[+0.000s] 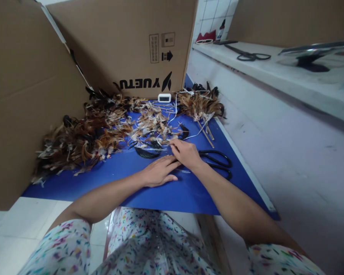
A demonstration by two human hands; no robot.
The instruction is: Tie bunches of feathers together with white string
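Observation:
My left hand (pixel 159 170) lies flat on the blue board (pixel 166 193), fingers stretched toward my right hand. My right hand (pixel 186 152) is curled, its fingertips pinching at a thin white string and small feathers beside a dark curved feather (pixel 147 151). A big heap of brown, black and white feathers (pixel 91 131) spreads across the left and middle of the board. A bound bunch of feathers on thin sticks (pixel 200 105) lies at the far right of the board. Black scissors (pixel 218 160) rest just right of my right wrist.
Cardboard walls (pixel 123 42) enclose the board at the left and back. A small white digital timer (pixel 164 98) stands against the back cardboard. A white ledge on the right carries another pair of scissors (pixel 250 56) and a metal tool (pixel 312 51).

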